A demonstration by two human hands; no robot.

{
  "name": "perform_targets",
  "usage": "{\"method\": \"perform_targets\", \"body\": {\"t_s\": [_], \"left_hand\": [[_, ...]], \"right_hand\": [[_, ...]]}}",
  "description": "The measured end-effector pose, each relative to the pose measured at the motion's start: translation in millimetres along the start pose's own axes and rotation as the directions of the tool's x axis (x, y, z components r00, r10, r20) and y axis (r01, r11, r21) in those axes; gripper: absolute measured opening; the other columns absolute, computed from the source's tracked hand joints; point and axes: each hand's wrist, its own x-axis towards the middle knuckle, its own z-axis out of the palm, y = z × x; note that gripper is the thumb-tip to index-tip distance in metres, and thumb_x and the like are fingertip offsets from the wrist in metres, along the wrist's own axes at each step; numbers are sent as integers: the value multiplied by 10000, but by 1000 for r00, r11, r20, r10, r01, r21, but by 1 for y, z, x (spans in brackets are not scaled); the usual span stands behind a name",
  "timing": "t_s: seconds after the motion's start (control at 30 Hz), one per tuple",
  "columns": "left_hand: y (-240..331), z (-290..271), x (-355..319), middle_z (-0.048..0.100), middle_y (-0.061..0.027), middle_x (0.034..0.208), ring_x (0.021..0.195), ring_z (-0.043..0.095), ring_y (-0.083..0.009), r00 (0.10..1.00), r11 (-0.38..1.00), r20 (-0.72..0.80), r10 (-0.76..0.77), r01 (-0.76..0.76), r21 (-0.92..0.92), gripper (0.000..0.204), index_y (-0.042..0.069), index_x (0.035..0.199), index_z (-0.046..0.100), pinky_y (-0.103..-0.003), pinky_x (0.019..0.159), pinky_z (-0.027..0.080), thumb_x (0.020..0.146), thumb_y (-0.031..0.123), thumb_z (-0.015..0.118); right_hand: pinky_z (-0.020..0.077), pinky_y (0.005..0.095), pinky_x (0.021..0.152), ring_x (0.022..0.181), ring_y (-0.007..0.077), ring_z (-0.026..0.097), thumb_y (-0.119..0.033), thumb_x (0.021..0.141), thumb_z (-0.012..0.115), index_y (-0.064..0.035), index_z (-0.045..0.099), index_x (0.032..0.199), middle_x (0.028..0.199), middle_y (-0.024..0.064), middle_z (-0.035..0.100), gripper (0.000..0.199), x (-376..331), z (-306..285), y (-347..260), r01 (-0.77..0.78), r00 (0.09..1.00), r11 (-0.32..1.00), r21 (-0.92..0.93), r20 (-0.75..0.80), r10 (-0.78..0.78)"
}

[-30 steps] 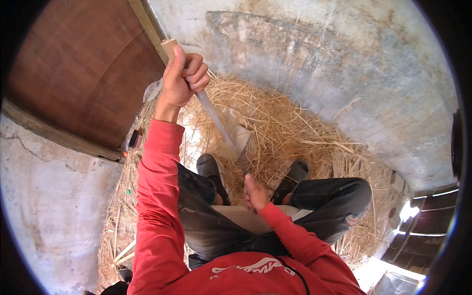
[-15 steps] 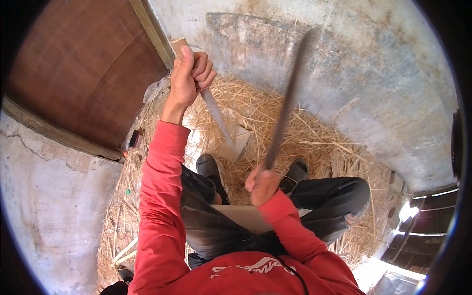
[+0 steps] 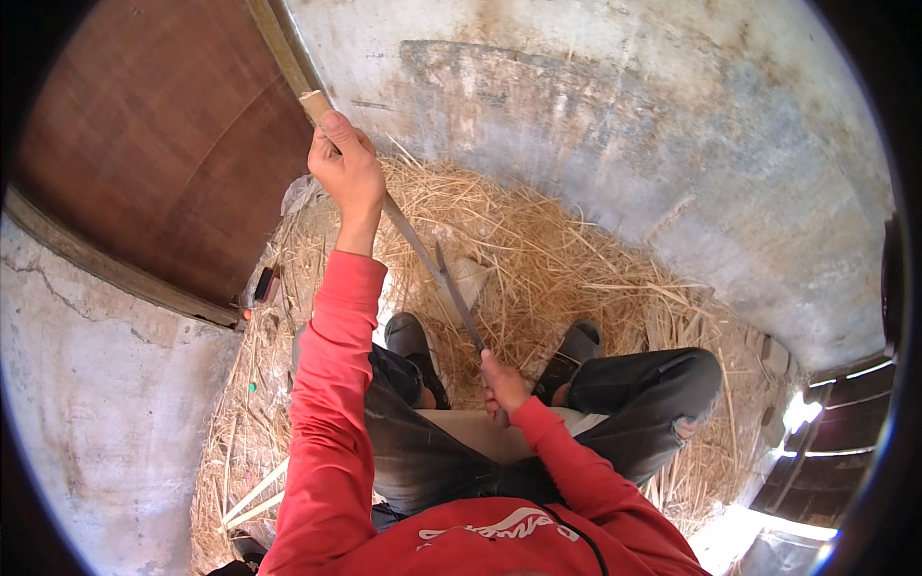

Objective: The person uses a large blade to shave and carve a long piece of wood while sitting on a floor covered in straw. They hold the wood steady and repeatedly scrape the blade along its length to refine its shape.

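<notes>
Straw (image 3: 538,230) covered the ground below and beyond your hands, loose and tangled, with bare pale patches showing through it. Your left hand (image 3: 348,175), raised above and left of the other, was closed around a stick (image 3: 408,228), whose pale cut end poked out past your thumb while the greyish length ran down toward your right hand (image 3: 504,386). That hand was closed too, gripping a long dark blade (image 3: 465,312) by its near end, the tip pointing up and away. Stick and blade overlapped between your hands; you could not tell for sure whether they touched. Just under that crossing, a pale flat piece (image 3: 472,278) lay on the straw. Past your hands and to their right curved a plastered wall (image 3: 663,134), stained grey and rusty, its coating worn. Left of your left hand stood a brown panel (image 3: 163,144) in a wooden frame (image 3: 115,264), with a cracked whitish wall (image 3: 106,394) nearer you. Well right of your right hand, light broke through gaps in dark boards (image 3: 840,422). Your shoes (image 3: 410,341) rested on the straw, one to either side of your right hand.
</notes>
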Motion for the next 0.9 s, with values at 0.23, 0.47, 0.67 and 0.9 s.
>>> {"method": "perform_targets", "body": {"t_s": [0.23,0.47,0.67,0.9], "left_hand": [[-8,2,4,413,31,555,507,385,-47,987,991,-120,105,-93,99,507,89,695,415,-246,463,283,1059,438,455],[-13,21,-4,422,26,567,571,371,-60,978,985,-153,140,-122,122,503,18,724,501,-273,498,297,1033,412,530],[-12,28,-8,405,-6,537,534,350,-89,961,963,-171,219,-184,198,498,19,696,492,-310,476,293,1025,387,552],[-5,38,-9,410,-42,515,505,336,-114,932,943,-231,280,-222,247,498,16,693,501,-326,464,283,1018,389,561]], "right_hand": [[401,329,447,451,147,466,-553,997,480,-85,468,704,574,16,458,553,-65,8,-130,548,817,758,355,-33,-575],[401,316,443,439,157,439,-598,995,444,-75,481,857,598,17,431,542,22,29,23,518,855,855,7,-33,-518],[402,310,433,438,142,424,-665,958,464,-91,472,849,595,2,416,584,-2,12,11,-122,976,882,456,-105,190],[387,289,451,455,125,433,-624,997,402,-59,477,786,570,2,421,608,-53,12,-115,627,759,598,500,-217,-614]]}}
